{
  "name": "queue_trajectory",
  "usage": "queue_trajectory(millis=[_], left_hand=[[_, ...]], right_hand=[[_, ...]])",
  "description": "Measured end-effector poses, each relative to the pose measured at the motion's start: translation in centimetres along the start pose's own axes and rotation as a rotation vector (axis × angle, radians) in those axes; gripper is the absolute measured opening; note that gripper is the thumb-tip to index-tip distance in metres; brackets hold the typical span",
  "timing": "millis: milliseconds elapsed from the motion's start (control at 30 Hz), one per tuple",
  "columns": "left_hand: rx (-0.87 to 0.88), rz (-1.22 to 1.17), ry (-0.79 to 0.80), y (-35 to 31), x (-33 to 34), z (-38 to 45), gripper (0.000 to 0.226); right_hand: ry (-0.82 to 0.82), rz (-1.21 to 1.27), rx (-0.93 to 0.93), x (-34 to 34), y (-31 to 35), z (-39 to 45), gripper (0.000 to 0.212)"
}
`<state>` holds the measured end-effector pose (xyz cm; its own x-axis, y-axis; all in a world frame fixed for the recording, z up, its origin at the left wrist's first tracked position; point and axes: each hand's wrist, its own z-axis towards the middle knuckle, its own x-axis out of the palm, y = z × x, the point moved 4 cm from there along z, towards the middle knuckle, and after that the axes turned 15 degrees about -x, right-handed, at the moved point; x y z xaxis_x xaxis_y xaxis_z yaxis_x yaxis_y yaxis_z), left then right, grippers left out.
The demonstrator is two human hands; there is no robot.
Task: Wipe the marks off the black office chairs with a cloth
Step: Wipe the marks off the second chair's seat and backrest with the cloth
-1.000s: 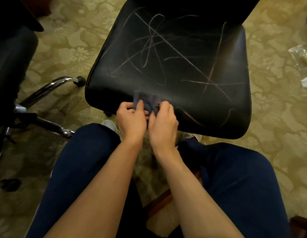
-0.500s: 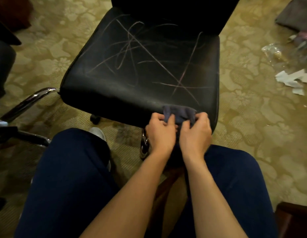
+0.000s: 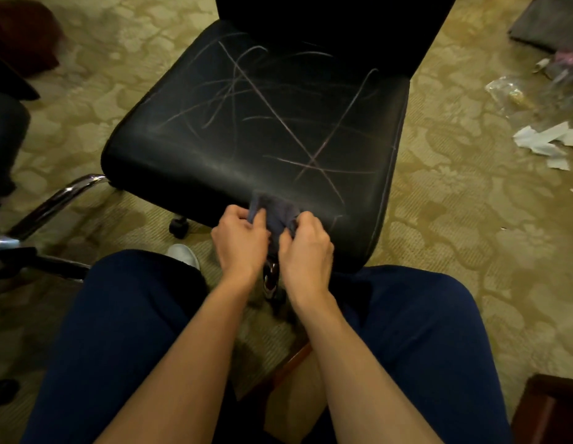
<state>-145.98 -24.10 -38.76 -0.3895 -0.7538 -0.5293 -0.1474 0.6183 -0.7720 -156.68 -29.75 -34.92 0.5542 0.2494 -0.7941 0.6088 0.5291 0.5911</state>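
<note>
I see patterned carpet (image 3: 455,225) lying open around the black office chair (image 3: 262,133), widest to its right. The seat's front edge runs left to right just ahead of my knees (image 3: 124,315); its backrest rises at the far side and is cut off by the top of the frame. Pale scribbled marks (image 3: 310,155) cross the seat, the longest running diagonally from far left toward the near right corner. A second chair's chrome leg (image 3: 54,200) sits close on the left, narrowing room there. Torn paper scraps (image 3: 548,142) lie well off to the right. My left hand (image 3: 240,238) and right hand (image 3: 306,248) both pinch the dark cloth (image 3: 275,209), bunched at the seat's front edge; its lower part is hidden behind my fingers.
</note>
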Motion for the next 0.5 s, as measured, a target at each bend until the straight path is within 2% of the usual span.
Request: queue_trajectory(millis=[100,200,300,400,500], left_hand=[[-0.033,-0.028,0.002,0.6,-1.3,0.1,0.020],[-0.035,-0.008,0.056,0.8,-1.1,-1.6,0.022],[0.025,0.053,0.122,-0.2,0.6,-4.5,0.023],[0.104,0.247,0.144,-2.3,2.9,-7.1,0.026],[0.089,0.362,0.144,-3.3,3.5,-7.8,0.021]], right_hand=[[0.050,0.019,-0.082,0.1,0.9,-0.3,0.019],[0.006,0.033,-0.032,-1.0,0.2,-0.9,0.016],[-0.073,0.051,0.102,-3.2,-2.5,-1.4,0.013],[-0.164,0.119,0.343,-5.3,-5.9,-2.4,0.013],[-0.081,0.158,0.442,-4.8,-6.8,-3.0,0.017]])
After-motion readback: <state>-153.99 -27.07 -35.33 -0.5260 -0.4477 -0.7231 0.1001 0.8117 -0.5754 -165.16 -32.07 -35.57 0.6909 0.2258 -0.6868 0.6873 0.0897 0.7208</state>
